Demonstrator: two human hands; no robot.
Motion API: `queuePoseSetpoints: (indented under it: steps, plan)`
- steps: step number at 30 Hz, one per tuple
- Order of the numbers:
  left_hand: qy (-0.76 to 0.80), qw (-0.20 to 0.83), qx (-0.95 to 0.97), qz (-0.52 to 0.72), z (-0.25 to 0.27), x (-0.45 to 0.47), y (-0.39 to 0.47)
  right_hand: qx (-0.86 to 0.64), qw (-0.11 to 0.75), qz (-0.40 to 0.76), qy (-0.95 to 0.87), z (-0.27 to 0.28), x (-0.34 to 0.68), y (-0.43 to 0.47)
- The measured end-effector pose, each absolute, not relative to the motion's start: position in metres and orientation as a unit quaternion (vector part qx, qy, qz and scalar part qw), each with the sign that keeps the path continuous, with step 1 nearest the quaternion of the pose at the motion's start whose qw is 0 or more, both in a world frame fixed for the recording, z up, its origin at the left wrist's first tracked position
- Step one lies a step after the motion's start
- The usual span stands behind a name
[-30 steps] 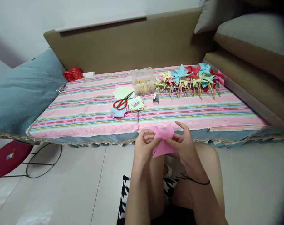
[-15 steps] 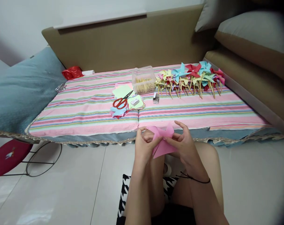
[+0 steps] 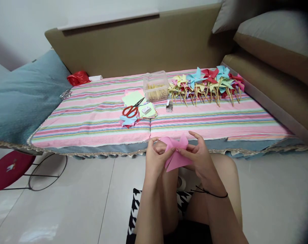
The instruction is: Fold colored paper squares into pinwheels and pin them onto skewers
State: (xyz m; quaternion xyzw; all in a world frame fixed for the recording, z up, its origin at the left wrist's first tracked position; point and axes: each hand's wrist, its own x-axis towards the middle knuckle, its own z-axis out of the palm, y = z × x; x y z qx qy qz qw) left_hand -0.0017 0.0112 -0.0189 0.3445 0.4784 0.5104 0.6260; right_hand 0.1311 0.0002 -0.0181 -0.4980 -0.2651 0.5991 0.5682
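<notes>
Head view: holds one pink paper pinwheel (image 3: 178, 162), partly folded, above the knees and near the front edge of the striped, cloth-covered sofa (image 3: 215, 122). Grasps it near the middle with left hand (image 3: 155, 159) and right hand (image 3: 199, 157) together, thumbs almost meeting on top and one right finger raised clear of the paper.

Compared with one second ago, shows hardly any change: keeps the same two-handed pinch, with only a slight shift in framing. Suggests, as a judgement, a stage of keeping the flaps gathered at the centre, with no stick to be seen on the paper.

Counting across the sofa: one pair of red-handled scissors (image 3: 132, 109) lying across papers; one clear tub (image 3: 156, 89) of thin sticks (image 3: 156, 92), too many to count; one small white box (image 3: 146, 110) on top of one pile of green-topped squares (image 3: 152, 114); one small dark box (image 3: 169, 106) near the tub; one red bag (image 3: 78, 78) at the far left. To the right, heaped finished pinwheels (image 3: 207, 81), overlapping too much for an exact number. Below, on the floor, one red stool (image 3: 13, 171).
</notes>
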Motion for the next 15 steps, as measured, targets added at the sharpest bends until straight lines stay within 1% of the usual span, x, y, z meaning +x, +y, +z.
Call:
queuePoseSetpoints:
  steps: [10,15]
  plan:
    - [0.5,0.593,0.339,0.532,-0.0179,-0.0012,0.0108,-0.496,0.571,0.597,-0.268,-0.0166,0.1296,0.002]
    - [0.496,0.592,0.339,0.537,-0.0163,0.0,0.0108,-0.487,0.578,0.591,-0.281,-0.0216,0.1265,0.0025]
